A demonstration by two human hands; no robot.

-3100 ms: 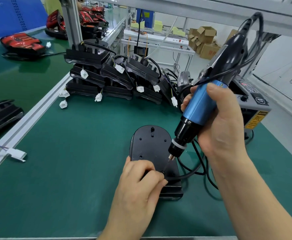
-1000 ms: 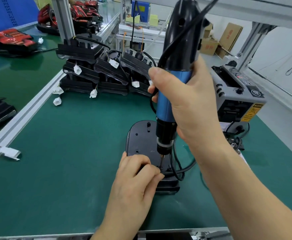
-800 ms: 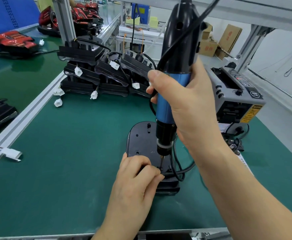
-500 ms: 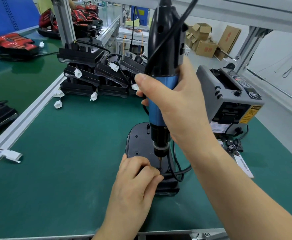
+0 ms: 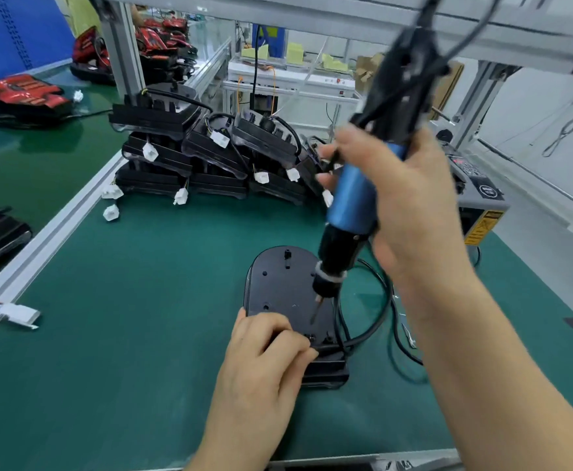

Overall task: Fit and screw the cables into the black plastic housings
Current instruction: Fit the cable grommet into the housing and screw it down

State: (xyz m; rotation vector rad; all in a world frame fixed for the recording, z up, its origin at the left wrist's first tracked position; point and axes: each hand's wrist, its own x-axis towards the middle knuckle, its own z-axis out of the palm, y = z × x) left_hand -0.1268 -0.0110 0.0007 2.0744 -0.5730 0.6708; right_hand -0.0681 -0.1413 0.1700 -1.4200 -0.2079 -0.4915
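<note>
Right grip (image 5: 410, 205) clasps screwdriver (image 5: 353, 202), left grip (image 5: 264, 355) holds housing (image 5: 281, 283)

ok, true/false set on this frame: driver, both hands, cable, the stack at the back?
1. The right hand grips the blue screwdriver. True.
2. The screwdriver stands upright. False: it is tilted, its top leaning to the right.
3. The left hand rests on the near end of the housing. True.
4. The cable loops on the housing's left side. False: it loops on the right.
5. The stacked housings at the back carry white connectors. True.
</note>
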